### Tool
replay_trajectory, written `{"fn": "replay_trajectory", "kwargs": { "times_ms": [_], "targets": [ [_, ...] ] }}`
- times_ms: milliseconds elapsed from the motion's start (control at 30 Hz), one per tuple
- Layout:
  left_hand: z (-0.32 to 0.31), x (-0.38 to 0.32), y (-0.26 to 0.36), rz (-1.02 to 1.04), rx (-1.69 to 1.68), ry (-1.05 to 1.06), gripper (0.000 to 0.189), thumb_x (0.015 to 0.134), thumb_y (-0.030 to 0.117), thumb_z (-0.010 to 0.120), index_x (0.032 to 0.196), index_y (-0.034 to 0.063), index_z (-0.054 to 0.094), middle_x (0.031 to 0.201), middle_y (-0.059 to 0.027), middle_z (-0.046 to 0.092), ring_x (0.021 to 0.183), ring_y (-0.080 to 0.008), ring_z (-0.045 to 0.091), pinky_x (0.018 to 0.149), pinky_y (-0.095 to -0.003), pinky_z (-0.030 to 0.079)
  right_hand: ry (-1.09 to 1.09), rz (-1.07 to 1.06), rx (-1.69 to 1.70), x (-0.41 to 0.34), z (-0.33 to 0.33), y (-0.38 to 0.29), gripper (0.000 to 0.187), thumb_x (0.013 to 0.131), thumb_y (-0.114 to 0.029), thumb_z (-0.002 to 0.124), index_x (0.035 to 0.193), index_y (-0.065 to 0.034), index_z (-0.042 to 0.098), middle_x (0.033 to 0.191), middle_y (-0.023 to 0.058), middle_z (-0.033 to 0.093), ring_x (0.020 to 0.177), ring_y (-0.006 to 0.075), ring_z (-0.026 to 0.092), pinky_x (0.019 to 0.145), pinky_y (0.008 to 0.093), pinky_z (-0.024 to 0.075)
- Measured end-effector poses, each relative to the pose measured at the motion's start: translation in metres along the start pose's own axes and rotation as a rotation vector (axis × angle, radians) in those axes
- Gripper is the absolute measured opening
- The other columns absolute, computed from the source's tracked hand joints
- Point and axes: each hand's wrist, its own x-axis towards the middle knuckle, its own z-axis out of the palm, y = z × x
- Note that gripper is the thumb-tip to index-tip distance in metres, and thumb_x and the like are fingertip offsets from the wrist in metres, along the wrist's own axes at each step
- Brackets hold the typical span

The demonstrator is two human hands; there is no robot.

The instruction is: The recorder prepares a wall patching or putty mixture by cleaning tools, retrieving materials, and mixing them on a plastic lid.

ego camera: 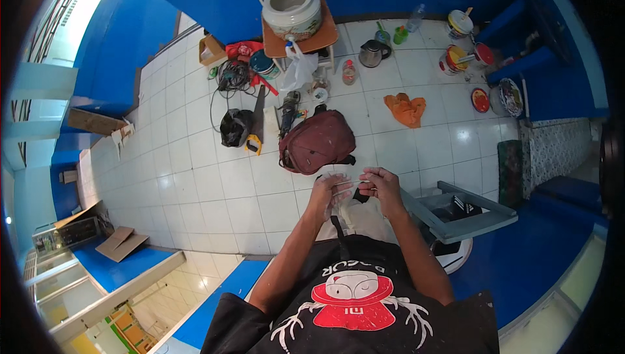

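Both my hands are raised in front of my body, a little apart, over the tiled floor (195, 198). My left hand (333, 190) has its fingers spread, and I see nothing gripped in it. On my right hand (383, 185) the thumb and fingertips come together, pointing toward the left hand. Whether something thin sits between them is too small to tell. Just beyond the hands lies a dark red backpack (318, 140), with a black strap end near its base. A grey wooden stool (468, 229) is by my right forearm, with a black item bearing white stripes (466, 206) in its frame.
Beyond the backpack are a handsaw (259, 110), a black plastic bag (235, 128), coiled cable (233, 76) and a white plastic bag (299, 68). A chair (278, 50) bears a ceramic pot (293, 19). Rightward lie an orange cloth (406, 110), an electric kettle (372, 55) and paint buckets (450, 63).
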Motion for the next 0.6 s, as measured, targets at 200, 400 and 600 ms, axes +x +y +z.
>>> {"fn": "replay_trajectory", "kwargs": {
  "times_ms": [200,400,600],
  "targets": [
    [0.012,0.0,-0.006,0.027,0.02,0.014,0.015,0.097,0.021,0.054,0.107,0.0114,0.057,0.105,-0.0072,0.064,0.098,-0.0215,0.065,0.082,-0.0351,0.057,0.114,-0.016,0.094,-0.006,-0.035,0.011,0.027,0.089,-0.016,0.064,0.109,0.0018,0.063,0.092,0.0114,0.069,0.073,0.0172,0.069,0.066,0.0305,0.0591],
    [0.025,-0.001,-0.01,0.007,0.053,0.01,0.015,0.096,0.022,0.059,0.106,0.0108,0.056,0.103,-0.0054,0.063,0.093,-0.0193,0.065,0.077,-0.033,0.056,0.133,-0.088,0.101,-0.012,-0.033,0.004,0.02,0.085,-0.019,0.071,0.08,-0.0007,0.064,0.068,0.0049,0.063,0.055,0.0121,0.06,0.051,0.0266,0.0521],
    [0.042,0.005,-0.002,0.074,0.032,-0.004,0.02,0.099,0.024,0.056,0.106,0.0057,0.058,0.104,-0.008,0.063,0.093,-0.0203,0.065,0.076,-0.0318,0.056,0.147,-0.16,0.241,-0.014,-0.04,-0.014,0.023,0.091,-0.023,0.067,0.084,-0.0005,0.065,0.072,0.0069,0.065,0.055,0.0132,0.06,0.053,0.0274,0.0532]
  ]
}}
